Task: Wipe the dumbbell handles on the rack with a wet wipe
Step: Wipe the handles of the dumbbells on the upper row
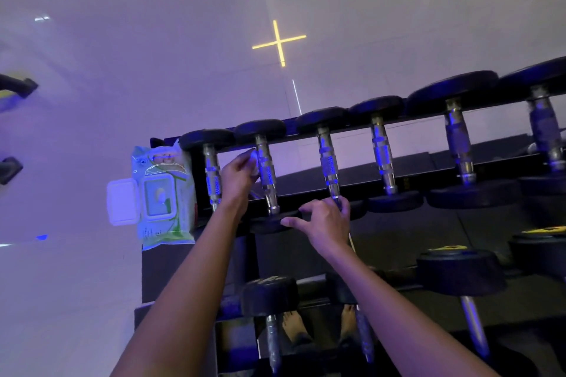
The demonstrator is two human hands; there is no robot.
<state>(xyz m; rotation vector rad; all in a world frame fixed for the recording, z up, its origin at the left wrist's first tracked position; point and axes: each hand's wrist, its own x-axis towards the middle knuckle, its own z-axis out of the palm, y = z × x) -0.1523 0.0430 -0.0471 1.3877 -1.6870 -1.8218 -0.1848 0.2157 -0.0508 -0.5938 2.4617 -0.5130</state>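
The room is dim and all purple-blue. A glowing yellow cross-shaped light (278, 42) shines on the pale surface behind. Blue light glints off the shiny silver metal dumbbell handles (329, 165). The round black dumbbell ends (459, 272) and the black metal rack (303, 184) sink into dark shadow. The small white wet wipe (253, 162) is a fuzzy bright blob. Straight lines bend near the edges.

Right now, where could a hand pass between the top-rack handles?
Open gaps: between the third handle and fourth handle, and wider between the fourth and fifth handle. Crowded at left: the wipes pack sits beside the first handle, and the left hand with the wipe fills the gap before the second handle. The right hand grips the third handle's near end.
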